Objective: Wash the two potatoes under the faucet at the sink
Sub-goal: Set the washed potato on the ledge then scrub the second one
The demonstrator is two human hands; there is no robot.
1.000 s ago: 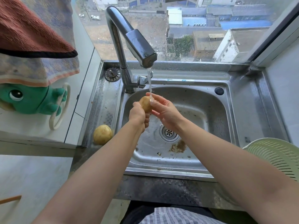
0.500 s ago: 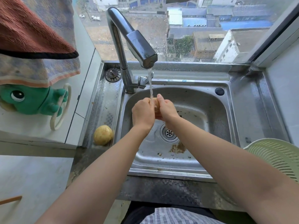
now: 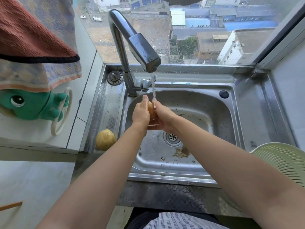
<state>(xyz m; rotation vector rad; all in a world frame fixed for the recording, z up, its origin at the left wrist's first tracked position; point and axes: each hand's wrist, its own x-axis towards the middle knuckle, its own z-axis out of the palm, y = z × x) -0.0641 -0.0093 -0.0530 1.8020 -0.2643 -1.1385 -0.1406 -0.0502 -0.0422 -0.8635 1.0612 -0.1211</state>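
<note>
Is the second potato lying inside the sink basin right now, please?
No, the second potato sits on the steel ledge left of the basin, while both hands rub the other under the water.

A pale green colander [image 3: 283,162] sits at the right edge. Far left of it hangs a green frog-shaped holder [image 3: 33,104] with a cream ring — a rust-red towel [image 3: 33,40] drapes above that. A metal drain strainer [image 3: 115,77] lies up-left of the colander.
</note>
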